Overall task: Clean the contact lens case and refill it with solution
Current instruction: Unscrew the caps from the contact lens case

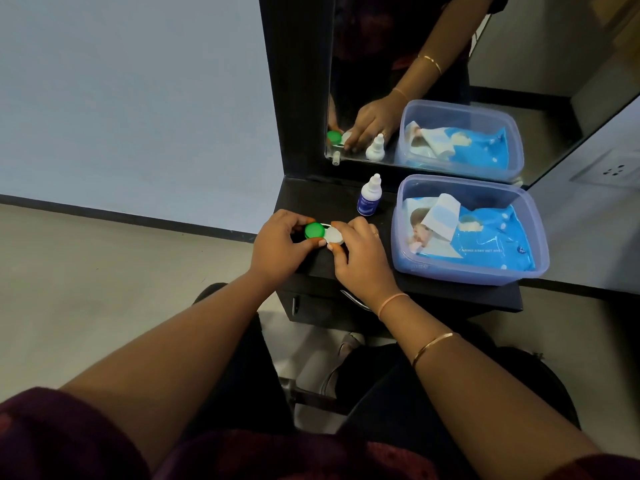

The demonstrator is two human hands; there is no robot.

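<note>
A contact lens case (pixel 325 233) with one green cap and one white cap sits on the black dresser shelf (pixel 332 202). My left hand (pixel 277 247) grips its green-capped side with thumb and fingers. My right hand (pixel 360 254) holds the white-capped side, fingers curled over it. Both caps look seated on the case. Behind the case, a small white solution bottle (pixel 370 195) with a blue label stands upright with its cap on.
A clear blue-tinted plastic tub (pixel 540 237) holding a blue pack of wet wipes (pixel 485 244) stands at the right of the shelf. A mirror (pixel 450 46) rises behind it. A wall socket (pixel 613 169) is at far right. My knees are below the shelf.
</note>
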